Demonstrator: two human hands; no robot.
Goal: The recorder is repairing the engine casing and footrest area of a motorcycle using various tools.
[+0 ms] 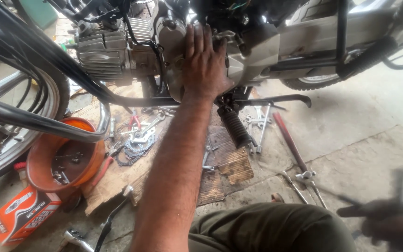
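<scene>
My left hand (204,63) lies flat against the motorcycle engine's side cover (250,53), fingers spread and pointing up. My forearm reaches up from the bottom middle of the view. At the lower right, my right hand (390,224) is blurred and closed around a thin dark tool (399,184) whose shaft sticks up; its kind is unclear. The finned engine cylinder (100,53) is left of my left hand. A black footpeg (234,127) hangs just below it.
An orange bowl (40,154) with small parts sits at left behind a chrome pipe (38,122). Spanners (257,123), red pliers (134,121), a chain and sprocket (138,144) and a long red-handled tool (289,142) lie on cardboard and concrete. An orange box (22,214) is at the lower left.
</scene>
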